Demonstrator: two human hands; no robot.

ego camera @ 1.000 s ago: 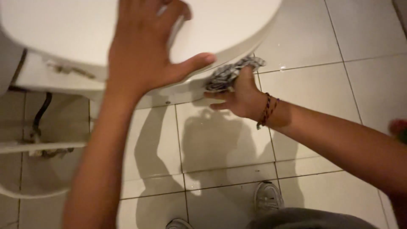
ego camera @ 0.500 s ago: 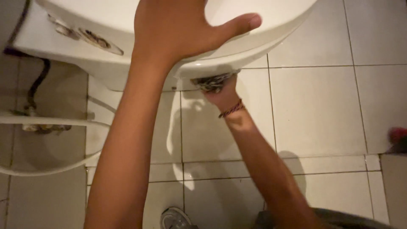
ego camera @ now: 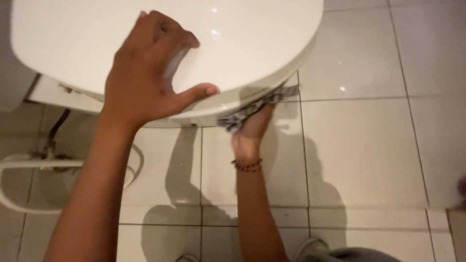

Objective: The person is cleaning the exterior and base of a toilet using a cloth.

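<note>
Your left hand (ego camera: 145, 80) is resting spread wide on the closed white lid (ego camera: 233, 39), fingers fanned and thumb stretched along the lid's front edge, gripping nothing. Judging by that posture, it is bracing the lid flat and steadying you as you are leaning in.

Your right hand (ego camera: 250, 133) is reaching up from below, palm turned toward the toilet, and is closing around a crumpled grey-and-white cloth (ego camera: 247, 110). The cloth is pressing against the underside of the bowl rim (ego camera: 204, 115), at the front edge just right of your left thumb; part of it is hidden in the rim's shadow. A dark red braided band (ego camera: 247, 166) is sitting on that wrist.

The floor (ego camera: 369, 145) is pale glossy tile. A white hose (ego camera: 58, 162) is curving near the floor's left edge, beside a dark pipe (ego camera: 57, 127) behind the toilet base.
</note>
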